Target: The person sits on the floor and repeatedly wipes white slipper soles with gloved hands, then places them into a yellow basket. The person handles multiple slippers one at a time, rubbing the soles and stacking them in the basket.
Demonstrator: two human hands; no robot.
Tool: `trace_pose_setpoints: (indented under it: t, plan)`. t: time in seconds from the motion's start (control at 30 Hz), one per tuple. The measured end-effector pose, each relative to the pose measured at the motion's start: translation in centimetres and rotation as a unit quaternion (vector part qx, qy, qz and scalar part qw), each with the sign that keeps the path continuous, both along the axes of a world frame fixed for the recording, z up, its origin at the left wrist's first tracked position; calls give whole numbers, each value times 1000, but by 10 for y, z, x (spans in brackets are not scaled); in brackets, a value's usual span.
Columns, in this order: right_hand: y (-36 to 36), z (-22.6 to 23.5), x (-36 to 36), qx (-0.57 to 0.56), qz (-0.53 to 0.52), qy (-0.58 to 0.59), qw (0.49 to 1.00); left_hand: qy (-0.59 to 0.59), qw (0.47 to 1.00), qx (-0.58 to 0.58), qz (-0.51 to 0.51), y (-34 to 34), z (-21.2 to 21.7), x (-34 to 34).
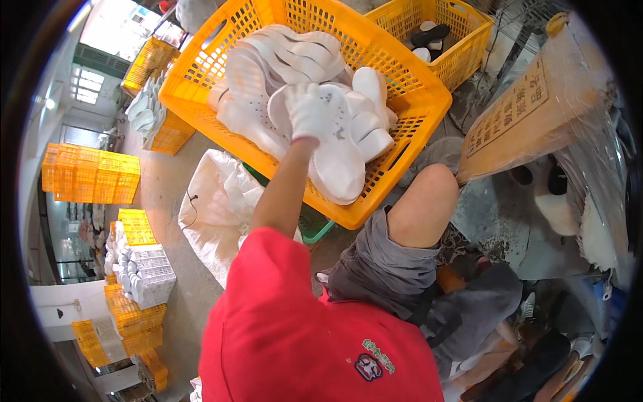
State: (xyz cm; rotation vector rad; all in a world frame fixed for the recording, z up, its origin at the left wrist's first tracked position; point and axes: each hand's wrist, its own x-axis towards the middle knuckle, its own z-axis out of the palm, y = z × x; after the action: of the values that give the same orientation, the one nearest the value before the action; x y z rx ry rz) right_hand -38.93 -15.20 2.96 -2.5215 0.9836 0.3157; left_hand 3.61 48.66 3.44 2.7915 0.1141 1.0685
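Reaching: my left hand [309, 110] wears a white glove and grips a white shoe sole [338, 144].
Place: the sole lies on a pile of soles in the big yellow crate [415, 100].
Right hand: I cannot see it.

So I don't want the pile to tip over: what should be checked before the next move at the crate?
1. Glove on: ok, the left hand wears a white glove.
2. Contact: ok, it rests on a white shoe on top of the pile.
3. Grip closed round that shoe: cannot tell, the fingers blend into the white.
4. Right hand free: cannot tell, it is out of view.
5. Pile inside the yellow crate: ok, no shoe hangs over its rim.
6. Room in the second yellow crate behind: ok, few items lie in it.
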Motion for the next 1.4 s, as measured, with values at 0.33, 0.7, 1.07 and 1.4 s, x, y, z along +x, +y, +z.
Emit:
trace_pose_setpoints:
  t: [0.33,0.7,1.07,1.4]
  plan:
    - [84,70,145,98,285,-222,927,58,513,-820,-247,-36,64,-60]
    - [126,81,124,411,-123,-284,857,334,131,-912,-199,-338,-2,-148]
    - [87,115,81,159,-112,-408,892,398,52,-878,-262,-484,12,-126]
    - [43,103,191,87,36,-409,908,436,411,-662,-450,-551,-65,-32]
